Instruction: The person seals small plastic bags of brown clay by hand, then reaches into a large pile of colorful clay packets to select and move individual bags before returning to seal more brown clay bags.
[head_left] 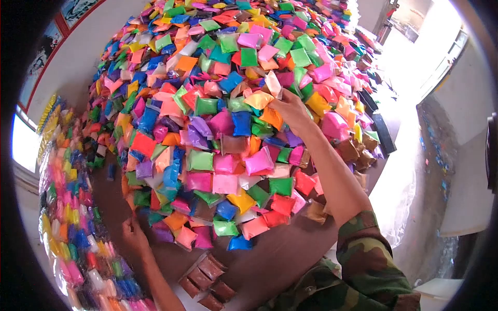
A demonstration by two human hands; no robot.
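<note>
Over the middle of a large heap of small coloured packets (225, 161), my right hand (290, 108) reaches out with its fingers closed on a light orange packet (258, 99). A pale peach packet (273, 84) stands up right at the same fingertips, and a deeper orange packet (271, 118) lies just below them. My left hand (136, 236) is low at the left side of the heap, close over the brown table (116, 207). Its fingers are curled, and what they hold, if anything, is hidden. Several brown packets (210, 272) lie grouped on the table near my body.
Clear plastic bags full of coloured packets (78, 228) stand along the left. A dark bar-like object (384, 132) lies at the table's right edge. Beyond it is the floor, with blue scraps (436, 147) and clear plastic sheeting (407, 207). A framed picture (46, 49) hangs at upper left.
</note>
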